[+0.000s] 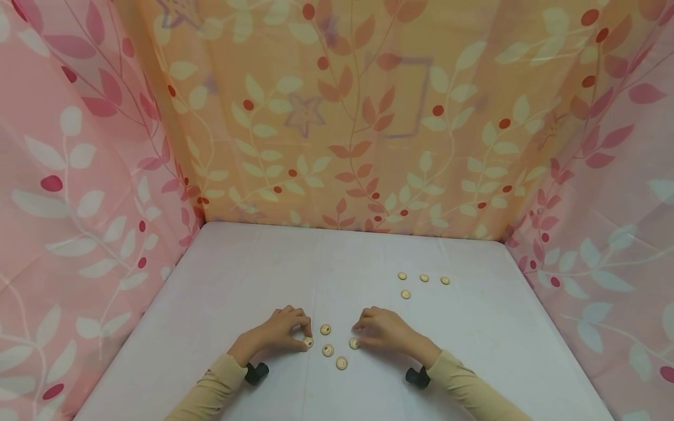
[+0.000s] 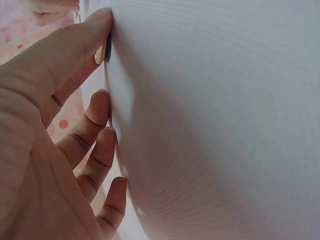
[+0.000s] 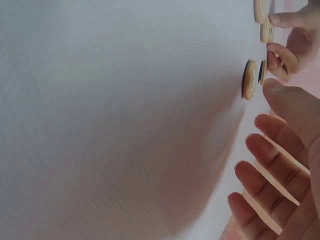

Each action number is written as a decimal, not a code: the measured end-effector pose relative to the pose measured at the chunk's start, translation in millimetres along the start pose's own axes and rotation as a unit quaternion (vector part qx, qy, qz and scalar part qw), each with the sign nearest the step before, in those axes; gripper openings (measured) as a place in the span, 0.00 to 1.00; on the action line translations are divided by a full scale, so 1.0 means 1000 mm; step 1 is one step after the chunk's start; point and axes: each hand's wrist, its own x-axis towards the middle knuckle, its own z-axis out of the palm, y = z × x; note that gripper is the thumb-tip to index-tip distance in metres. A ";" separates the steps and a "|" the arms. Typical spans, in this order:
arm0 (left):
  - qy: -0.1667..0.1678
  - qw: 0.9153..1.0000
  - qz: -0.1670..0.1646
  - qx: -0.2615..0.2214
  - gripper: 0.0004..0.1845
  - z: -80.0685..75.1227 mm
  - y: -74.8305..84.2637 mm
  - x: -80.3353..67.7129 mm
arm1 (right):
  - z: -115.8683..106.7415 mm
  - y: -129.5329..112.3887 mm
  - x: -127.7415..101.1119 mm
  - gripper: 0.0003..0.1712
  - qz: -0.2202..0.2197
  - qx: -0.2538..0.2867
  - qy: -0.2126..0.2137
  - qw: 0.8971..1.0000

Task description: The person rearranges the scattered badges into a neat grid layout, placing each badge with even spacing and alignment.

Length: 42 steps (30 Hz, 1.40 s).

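Note:
My left hand pinches a small round wooden disc between thumb and index finger, down at the white table. In the left wrist view the disc is partly hidden behind the thumb, and its underside looks dark. My right hand is low over the table, its thumb beside another wooden disc. From the right wrist its fingers look spread and relaxed, and a disc stands just off the thumb tip. Between the hands lie more discs with dark markings: one, a second and a third.
Farther back to the right, a row of discs lies with one more disc in front of it. The white table is bounded by a yellow leaf-patterned curtain behind and pink curtains at both sides. A black strap device is on each wrist.

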 end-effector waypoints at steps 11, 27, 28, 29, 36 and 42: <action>0.001 1.000 0.002 -0.007 0.10 -0.003 0.003 -0.001 | 0.005 -0.004 0.000 0.14 0.014 0.004 -0.031 0.999; -0.006 1.000 -0.001 -0.007 0.10 -0.006 0.005 -0.001 | 0.005 -0.005 -0.001 0.14 0.013 0.009 -0.041 0.999; -0.006 1.000 0.000 -0.007 0.10 -0.006 0.004 0.000 | 0.005 -0.005 -0.001 0.14 0.012 0.009 -0.041 0.999; -0.006 1.000 0.000 -0.007 0.10 -0.005 0.004 0.000 | 0.005 -0.006 0.000 0.14 0.011 0.008 -0.040 0.999; -0.003 1.000 0.003 -0.003 0.10 -0.003 0.002 0.000 | 0.005 -0.007 0.000 0.13 0.000 -0.003 -0.036 0.999; -0.002 1.000 0.005 -0.003 0.10 -0.003 0.002 0.000 | 0.006 -0.008 -0.001 0.11 -0.006 -0.020 -0.029 0.999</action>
